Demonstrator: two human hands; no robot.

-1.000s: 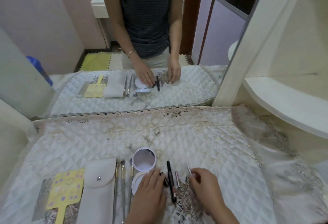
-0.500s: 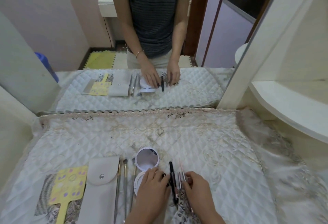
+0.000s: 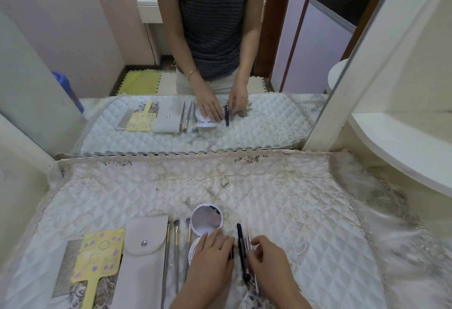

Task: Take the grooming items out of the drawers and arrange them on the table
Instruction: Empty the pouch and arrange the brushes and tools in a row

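Observation:
Grooming items lie in a row near the front of the quilted table cover point(image 3: 281, 210): a grey comb point(image 3: 66, 267), a yellow paddle mirror point(image 3: 97, 257), a white snap pouch point(image 3: 144, 259), three thin brushes point(image 3: 176, 247), an open round compact point(image 3: 206, 220), a black pen point(image 3: 241, 242) and thin pink and silver sticks point(image 3: 249, 237). My left hand point(image 3: 212, 267) rests flat over the compact's lower half, its fingertips by a small dark item point(image 3: 231, 255). My right hand point(image 3: 271, 262) pinches the thin sticks beside the black pen with thumb and forefinger.
A large mirror point(image 3: 220, 64) stands along the back edge and reflects the person and the items. A cream curved shelf point(image 3: 403, 147) juts out on the right. A cream side panel point(image 3: 19, 186) bounds the left.
My right hand has moved left and brought the thin sticks alongside the black pen. My left hand has stayed on the compact. The view has tilted slightly.

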